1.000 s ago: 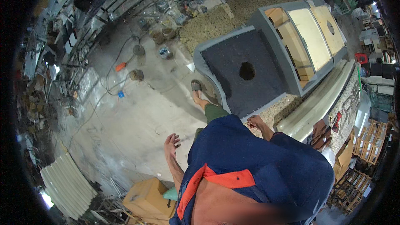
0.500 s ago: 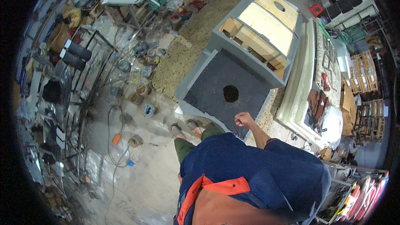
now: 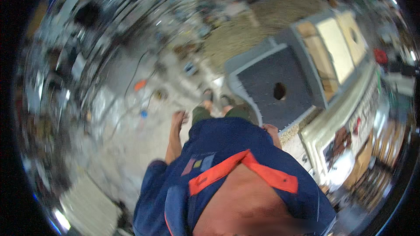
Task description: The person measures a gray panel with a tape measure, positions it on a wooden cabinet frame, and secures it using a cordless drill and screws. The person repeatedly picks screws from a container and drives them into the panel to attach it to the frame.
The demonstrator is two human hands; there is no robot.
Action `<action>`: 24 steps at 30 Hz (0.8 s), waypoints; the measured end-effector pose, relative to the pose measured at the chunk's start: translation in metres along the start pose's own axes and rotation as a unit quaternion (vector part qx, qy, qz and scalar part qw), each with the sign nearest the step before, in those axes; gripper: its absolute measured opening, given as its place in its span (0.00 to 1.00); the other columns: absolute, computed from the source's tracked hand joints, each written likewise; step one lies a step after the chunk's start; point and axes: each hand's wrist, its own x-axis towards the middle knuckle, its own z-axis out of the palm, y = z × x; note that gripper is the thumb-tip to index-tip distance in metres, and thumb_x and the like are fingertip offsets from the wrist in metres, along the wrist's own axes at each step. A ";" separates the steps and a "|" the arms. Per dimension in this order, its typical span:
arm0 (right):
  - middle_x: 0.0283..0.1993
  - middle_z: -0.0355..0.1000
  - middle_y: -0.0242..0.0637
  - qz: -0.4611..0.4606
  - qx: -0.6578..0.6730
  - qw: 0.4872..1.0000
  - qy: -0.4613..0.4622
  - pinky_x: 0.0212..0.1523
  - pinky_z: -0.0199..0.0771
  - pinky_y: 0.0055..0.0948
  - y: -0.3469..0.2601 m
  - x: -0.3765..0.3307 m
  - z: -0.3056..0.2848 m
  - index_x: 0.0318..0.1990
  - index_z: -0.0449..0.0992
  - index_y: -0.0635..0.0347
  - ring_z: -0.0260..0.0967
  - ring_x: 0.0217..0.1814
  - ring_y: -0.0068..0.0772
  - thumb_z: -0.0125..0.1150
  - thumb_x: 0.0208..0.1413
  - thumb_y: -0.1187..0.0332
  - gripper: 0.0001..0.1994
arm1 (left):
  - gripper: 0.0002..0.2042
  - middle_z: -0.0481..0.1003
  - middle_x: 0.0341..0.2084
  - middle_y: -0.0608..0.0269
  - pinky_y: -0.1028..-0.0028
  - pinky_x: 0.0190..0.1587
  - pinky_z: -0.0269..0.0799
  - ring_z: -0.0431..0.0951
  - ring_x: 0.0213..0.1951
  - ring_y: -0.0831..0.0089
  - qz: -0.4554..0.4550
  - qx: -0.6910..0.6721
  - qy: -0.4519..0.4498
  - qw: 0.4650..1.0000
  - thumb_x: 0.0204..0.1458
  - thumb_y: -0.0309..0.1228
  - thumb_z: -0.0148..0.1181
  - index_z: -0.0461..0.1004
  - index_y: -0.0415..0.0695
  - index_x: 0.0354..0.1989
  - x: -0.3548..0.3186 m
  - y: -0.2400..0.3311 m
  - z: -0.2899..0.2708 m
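My left hand (image 3: 179,117) hangs over the floor to the left of my legs, away from any object. Motion blurs its fingers. My right hand (image 3: 271,130) is low beside the near edge of a large grey-framed piece (image 3: 232,66), and I cannot make out whether it touches it. Its fingers are smeared as well. The piece has a dark flat panel (image 3: 262,78) with a round hole (image 3: 280,91). Behind that panel rises a grey boxy section with wooden compartments (image 3: 316,52) and cream panels (image 3: 335,46).
A speckled foam sheet (image 3: 232,39) lies under and behind the piece. White slabs (image 3: 321,135) are stacked at the right, with a white plastic bag (image 3: 342,166). On the floor are a cable, an orange object (image 3: 140,85) and several small containers. Blurred clutter fills the left.
My view has swung, so the grey piece sits farther right. My left hand has come into sight; my right hand has drawn back from above the dark panel to its near edge.
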 end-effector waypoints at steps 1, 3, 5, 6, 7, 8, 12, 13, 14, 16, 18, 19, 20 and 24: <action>0.30 0.79 0.38 -0.025 -0.008 0.999 -0.028 0.22 0.71 0.26 -0.005 0.000 0.006 0.40 0.80 0.66 0.75 0.26 0.26 0.58 0.53 0.76 0.09 | 0.16 0.79 0.37 0.57 0.66 0.35 0.77 0.80 0.34 0.68 0.013 -0.063 0.000 0.998 0.60 0.39 0.56 0.72 0.38 0.48 -0.003 0.007 -0.002; 0.32 0.80 0.38 -0.045 0.007 0.999 -0.013 0.27 0.73 0.27 -0.010 -0.003 0.013 0.41 0.80 0.67 0.75 0.28 0.27 0.60 0.55 0.74 0.09 | 0.15 0.79 0.37 0.59 0.67 0.35 0.77 0.80 0.35 0.69 -0.013 -0.074 0.019 0.997 0.60 0.38 0.56 0.73 0.41 0.49 -0.011 0.023 -0.004; 0.34 0.80 0.38 -0.114 -0.063 0.990 -0.053 0.31 0.75 0.28 -0.012 -0.006 0.018 0.42 0.79 0.67 0.75 0.29 0.30 0.61 0.56 0.72 0.09 | 0.15 0.79 0.39 0.58 0.66 0.36 0.77 0.80 0.36 0.68 -0.035 -0.075 0.024 0.996 0.60 0.37 0.56 0.73 0.42 0.51 -0.023 0.031 -0.005; 0.34 0.80 0.38 -0.112 -0.115 0.986 -0.040 0.32 0.75 0.29 -0.014 -0.006 0.020 0.43 0.79 0.67 0.76 0.30 0.31 0.60 0.57 0.72 0.09 | 0.16 0.79 0.40 0.58 0.65 0.37 0.77 0.80 0.37 0.67 -0.041 -0.076 0.022 0.996 0.60 0.37 0.56 0.72 0.42 0.52 -0.029 0.029 -0.008; 0.35 0.80 0.38 -0.128 -0.087 0.986 -0.057 0.34 0.75 0.30 -0.014 -0.006 0.023 0.43 0.79 0.67 0.76 0.31 0.32 0.60 0.57 0.71 0.10 | 0.17 0.79 0.42 0.57 0.65 0.38 0.77 0.80 0.39 0.66 -0.048 -0.076 0.020 0.996 0.60 0.36 0.56 0.72 0.42 0.54 -0.034 0.025 -0.010; 0.35 0.80 0.39 -0.111 -0.080 0.989 -0.051 0.35 0.75 0.32 -0.017 -0.005 0.023 0.43 0.79 0.66 0.76 0.32 0.34 0.59 0.58 0.70 0.10 | 0.16 0.79 0.42 0.57 0.65 0.38 0.78 0.79 0.37 0.67 -0.060 -0.084 0.023 0.994 0.59 0.36 0.56 0.73 0.42 0.53 -0.039 0.016 -0.013; 0.35 0.79 0.39 -0.346 -0.673 0.642 -0.119 0.41 0.74 0.37 -0.031 0.013 0.033 0.44 0.80 0.64 0.76 0.37 0.36 0.53 0.61 0.66 0.13 | 0.13 0.79 0.36 0.57 0.67 0.31 0.78 0.78 0.31 0.68 -0.102 -0.087 0.054 0.989 0.58 0.34 0.56 0.77 0.43 0.49 -0.051 -0.036 -0.032; 0.35 0.79 0.39 -0.362 -0.694 0.608 -0.135 0.41 0.74 0.36 -0.035 0.018 0.035 0.43 0.80 0.64 0.76 0.36 0.35 0.54 0.61 0.66 0.12 | 0.13 0.79 0.35 0.58 0.67 0.28 0.77 0.78 0.30 0.69 -0.115 -0.090 0.062 0.987 0.58 0.34 0.56 0.77 0.43 0.48 -0.056 -0.049 -0.037; 0.35 0.79 0.38 -0.360 -0.697 0.601 -0.152 0.41 0.73 0.35 -0.038 0.022 0.036 0.43 0.80 0.64 0.75 0.36 0.34 0.54 0.61 0.66 0.12 | 0.13 0.79 0.33 0.58 0.68 0.26 0.77 0.78 0.29 0.69 -0.129 -0.087 0.065 0.986 0.58 0.34 0.56 0.77 0.43 0.48 -0.060 -0.061 -0.041; 0.35 0.79 0.37 -0.127 -0.351 0.914 -0.159 0.40 0.73 0.34 -0.042 0.025 0.042 0.42 0.79 0.64 0.75 0.36 0.33 0.55 0.61 0.66 0.11 | 0.13 0.79 0.33 0.60 0.68 0.25 0.76 0.79 0.28 0.70 -0.145 -0.094 0.096 0.980 0.57 0.35 0.58 0.77 0.44 0.47 -0.069 -0.076 -0.048; 0.34 0.78 0.36 -0.054 -0.209 0.965 -0.152 0.40 0.72 0.33 -0.044 0.024 0.049 0.41 0.79 0.64 0.74 0.35 0.32 0.55 0.61 0.67 0.11 | 0.14 0.79 0.33 0.60 0.68 0.26 0.77 0.79 0.28 0.71 -0.131 -0.131 0.105 0.977 0.57 0.36 0.59 0.78 0.43 0.47 -0.080 -0.086 -0.055; 0.34 0.78 0.36 -0.041 -0.176 0.971 -0.155 0.39 0.72 0.32 -0.044 0.023 0.054 0.41 0.79 0.64 0.74 0.35 0.31 0.56 0.61 0.67 0.10 | 0.14 0.79 0.33 0.60 0.68 0.26 0.77 0.79 0.28 0.71 -0.128 -0.143 0.107 0.976 0.57 0.37 0.59 0.78 0.43 0.47 -0.086 -0.087 -0.057; 0.34 0.78 0.36 -0.031 -0.156 0.974 -0.161 0.39 0.72 0.32 -0.043 0.021 0.056 0.41 0.79 0.63 0.73 0.34 0.30 0.56 0.61 0.67 0.10 | 0.14 0.79 0.33 0.61 0.69 0.26 0.77 0.79 0.29 0.71 -0.098 -0.155 0.114 0.976 0.57 0.37 0.59 0.78 0.43 0.47 -0.092 -0.089 -0.057; 0.34 0.77 0.34 -0.030 -0.125 0.970 -0.206 0.38 0.71 0.30 -0.031 0.017 0.057 0.39 0.79 0.63 0.72 0.33 0.28 0.57 0.60 0.67 0.09 | 0.14 0.79 0.34 0.61 0.69 0.29 0.76 0.79 0.33 0.72 -0.065 -0.159 0.127 0.977 0.56 0.38 0.59 0.79 0.43 0.46 -0.128 -0.113 -0.045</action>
